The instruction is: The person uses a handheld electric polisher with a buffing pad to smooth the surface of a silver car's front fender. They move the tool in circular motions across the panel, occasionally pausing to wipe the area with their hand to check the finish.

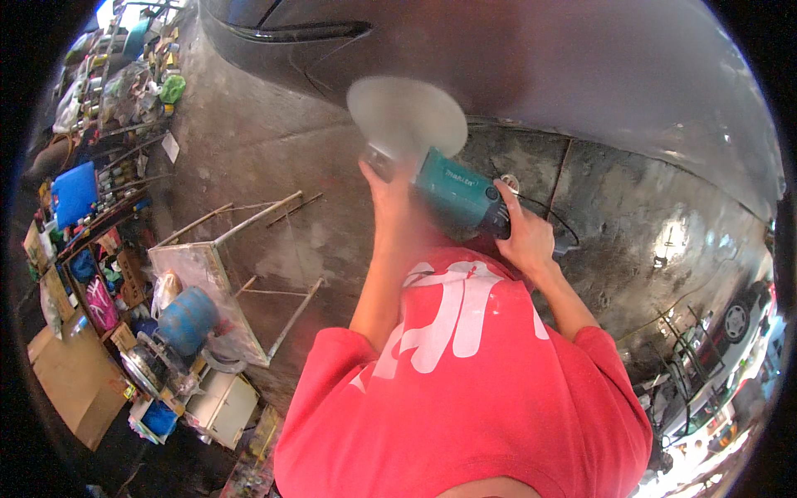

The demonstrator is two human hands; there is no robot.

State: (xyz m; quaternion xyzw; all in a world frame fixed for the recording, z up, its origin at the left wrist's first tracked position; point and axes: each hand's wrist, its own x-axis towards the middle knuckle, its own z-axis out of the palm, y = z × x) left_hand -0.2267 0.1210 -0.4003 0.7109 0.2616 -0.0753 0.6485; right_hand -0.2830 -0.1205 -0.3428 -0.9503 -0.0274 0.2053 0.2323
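A teal and black power polisher with a round, pale pad is held out in front of me. My left hand is closed around its front end, just below the pad; that area is hazy and some fingers are hidden. My right hand grips the black rear end, its thumb lying along the top. The pad's upper part overlaps the lower edge of a dark grey car body; firm contact cannot be made out. A black cord trails beside my right hand.
To the left, a metal-legged table bears a blue drum-like container. Cluttered shelves line the far left. At right stand metal frames and a light-coloured vehicle. The concrete floor is stained.
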